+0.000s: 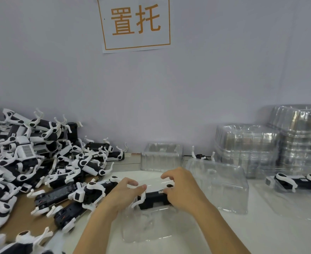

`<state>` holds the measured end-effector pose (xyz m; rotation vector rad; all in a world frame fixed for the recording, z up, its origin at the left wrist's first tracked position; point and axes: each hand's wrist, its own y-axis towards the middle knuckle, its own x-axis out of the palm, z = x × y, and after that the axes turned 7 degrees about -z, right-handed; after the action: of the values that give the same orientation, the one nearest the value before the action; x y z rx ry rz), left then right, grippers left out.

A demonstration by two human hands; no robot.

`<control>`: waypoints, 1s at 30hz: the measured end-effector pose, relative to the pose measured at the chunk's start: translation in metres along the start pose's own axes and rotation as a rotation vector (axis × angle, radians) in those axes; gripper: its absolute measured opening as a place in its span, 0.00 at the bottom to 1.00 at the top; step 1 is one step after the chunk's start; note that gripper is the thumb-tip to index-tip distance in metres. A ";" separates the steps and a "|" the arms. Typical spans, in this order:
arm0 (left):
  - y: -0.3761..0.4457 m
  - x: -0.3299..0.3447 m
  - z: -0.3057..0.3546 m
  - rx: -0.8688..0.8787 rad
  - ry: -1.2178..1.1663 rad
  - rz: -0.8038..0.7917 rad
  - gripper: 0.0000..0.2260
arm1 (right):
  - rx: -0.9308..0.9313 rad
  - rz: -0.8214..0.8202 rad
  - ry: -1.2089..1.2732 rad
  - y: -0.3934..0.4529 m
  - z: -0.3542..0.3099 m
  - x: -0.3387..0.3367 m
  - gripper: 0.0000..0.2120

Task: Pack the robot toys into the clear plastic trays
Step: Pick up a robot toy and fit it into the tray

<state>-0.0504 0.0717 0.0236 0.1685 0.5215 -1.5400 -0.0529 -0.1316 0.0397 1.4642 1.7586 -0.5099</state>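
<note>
Item held: one black-and-white robot toy, gripped at its left end by the left hand and at its right end by the right hand, fingers of both curled onto it, low over a clear tray near the table's front edge. Just right: one upturned clear tray. Left side: heap of loose robot toys. Back right corner: stacks of clear trays. Right edge: one packed toy. Wall behind: paper sign, orange characters.
</note>
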 end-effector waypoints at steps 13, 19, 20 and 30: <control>-0.001 -0.005 0.000 0.039 0.044 -0.053 0.25 | 0.153 0.124 0.032 0.002 0.008 0.000 0.05; -0.002 -0.001 0.001 0.033 0.023 0.012 0.26 | 0.123 0.089 -0.080 -0.001 0.006 -0.004 0.03; -0.003 -0.001 0.001 0.034 0.018 0.016 0.26 | 0.097 0.098 -0.141 -0.003 0.004 -0.003 0.05; -0.008 -0.003 0.013 0.015 0.307 0.142 0.22 | -0.221 -0.085 -0.193 -0.012 -0.021 0.023 0.16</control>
<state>-0.0547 0.0681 0.0381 0.4493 0.7243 -1.3859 -0.0722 -0.1046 0.0331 1.1525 1.6702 -0.4675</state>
